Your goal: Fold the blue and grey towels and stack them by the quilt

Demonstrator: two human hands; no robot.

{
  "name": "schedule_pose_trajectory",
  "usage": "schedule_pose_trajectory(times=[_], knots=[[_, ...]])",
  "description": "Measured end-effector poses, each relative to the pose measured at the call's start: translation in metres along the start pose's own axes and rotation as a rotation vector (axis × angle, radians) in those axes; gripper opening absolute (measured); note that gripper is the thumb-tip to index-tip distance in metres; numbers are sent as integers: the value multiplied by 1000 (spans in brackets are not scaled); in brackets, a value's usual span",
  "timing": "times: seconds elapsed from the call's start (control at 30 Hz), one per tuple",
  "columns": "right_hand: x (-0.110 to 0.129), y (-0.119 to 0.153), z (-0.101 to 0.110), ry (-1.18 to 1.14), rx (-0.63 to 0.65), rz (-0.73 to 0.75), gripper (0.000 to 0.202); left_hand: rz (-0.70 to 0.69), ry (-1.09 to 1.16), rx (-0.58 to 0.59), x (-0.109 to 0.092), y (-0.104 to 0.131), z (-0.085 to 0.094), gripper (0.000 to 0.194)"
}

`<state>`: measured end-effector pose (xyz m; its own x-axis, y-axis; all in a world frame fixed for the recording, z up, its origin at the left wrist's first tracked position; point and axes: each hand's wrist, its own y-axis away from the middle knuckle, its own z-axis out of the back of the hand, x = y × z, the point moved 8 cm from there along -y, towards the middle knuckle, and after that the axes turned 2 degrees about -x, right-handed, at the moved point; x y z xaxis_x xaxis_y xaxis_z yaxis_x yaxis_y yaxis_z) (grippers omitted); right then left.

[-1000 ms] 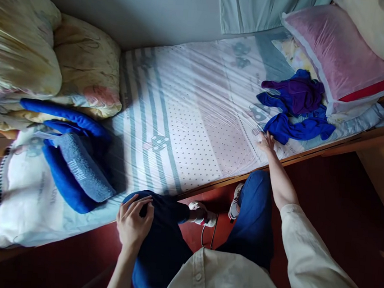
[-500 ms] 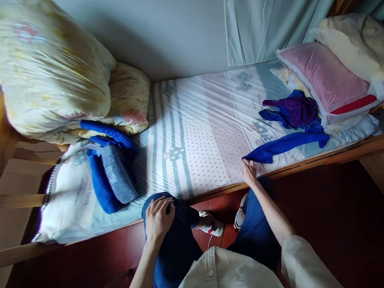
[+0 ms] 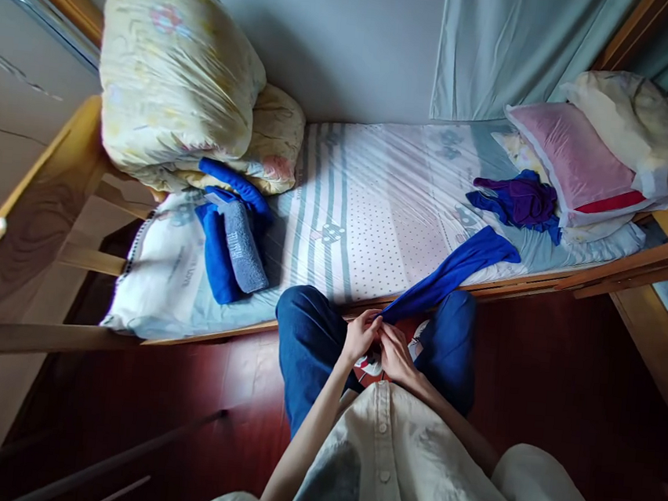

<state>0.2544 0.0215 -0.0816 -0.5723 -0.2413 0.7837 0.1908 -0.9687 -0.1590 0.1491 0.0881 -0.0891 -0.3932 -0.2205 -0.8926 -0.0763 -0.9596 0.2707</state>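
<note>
A long blue cloth (image 3: 456,266) stretches from the bed's front edge down to my lap, its narrow end pinched between my hands. My left hand (image 3: 362,336) has its fingers closed on the tip of that end. Right beside it, my right hand (image 3: 396,352) also grips the same end. Farther right on the bed lies a crumpled purple and blue garment (image 3: 528,200). On the left part of the mattress rest folded blue cloths (image 3: 220,259) with a grey-blue rolled towel (image 3: 245,246) on top.
The bed (image 3: 382,208) has a striped and dotted sheet. A bulky yellow quilt (image 3: 179,78) stands at its left, and a pink pillow (image 3: 591,157) lies at the right. Wooden rails (image 3: 664,255) border the bed. A curtain (image 3: 495,53) hangs behind.
The blue cloth has been drawn toward my lap, away from the purple and blue garment. My left hand has left my knee and joined my right hand at the cloth's end. The view has shifted.
</note>
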Motion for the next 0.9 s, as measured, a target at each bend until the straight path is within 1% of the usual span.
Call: schedule_pose_trajectory(times=[0.1, 0.17, 0.27, 0.3, 0.33, 0.37, 0.4, 0.47, 0.5, 0.53, 0.57, 0.6, 0.63, 0.67, 0.7, 0.77, 0.83, 0.9], knots=[[8, 3, 5, -26, 49, 70, 68, -62, -95, 10, -6, 0, 9, 29], [9, 0, 15, -28, 48, 71, 64, -107, -146, 13, -10, 3, 14, 28], [1, -18, 45, 56, -53, -35, 55, -230, -186, 41, -24, 11, 20, 29], [-1, -27, 55, 103, -66, -58, 54, -279, -199, 67, -30, 15, 22, 29], [-2, -38, 62, 150, -40, -57, 54, -328, -218, 105, -36, 20, 22, 30], [-3, -49, 64, 193, 34, -29, 55, -374, -246, 152, -43, 25, 23, 31], [-2, -59, 63, 231, 152, 15, 57, -415, -284, 206, -50, 32, 24, 34], [-7, -71, 56, 313, 431, 76, 56, -492, -381, 305, -64, 45, 28, 43], [-11, -75, 54, 358, 552, 80, 53, -531, -434, 336, -72, 52, 33, 48], [-17, -77, 55, 401, 642, 68, 51, -573, -484, 348, -81, 59, 41, 52], [-23, -80, 60, 438, 692, 48, 49, -621, -528, 334, -91, 64, 52, 54], [-28, -84, 69, 464, 694, 24, 50, -670, -564, 298, -102, 69, 65, 55], [-31, -89, 81, 475, 657, 3, 53, -712, -597, 245, -113, 72, 82, 55], [-33, -94, 97, 477, 588, -15, 56, -740, -631, 186, -123, 74, 99, 55], [-34, -98, 117, 473, 502, -29, 56, -758, -661, 123, -133, 76, 118, 53], [-32, -101, 157, 461, 357, -38, 51, -786, -717, 26, -153, 80, 151, 47], [-25, -95, 193, 460, 275, -30, 40, -818, -788, -49, -171, 85, 177, 42], [-17, -84, 216, 474, 256, -31, 29, -871, -857, -129, -189, 90, 195, 41]])
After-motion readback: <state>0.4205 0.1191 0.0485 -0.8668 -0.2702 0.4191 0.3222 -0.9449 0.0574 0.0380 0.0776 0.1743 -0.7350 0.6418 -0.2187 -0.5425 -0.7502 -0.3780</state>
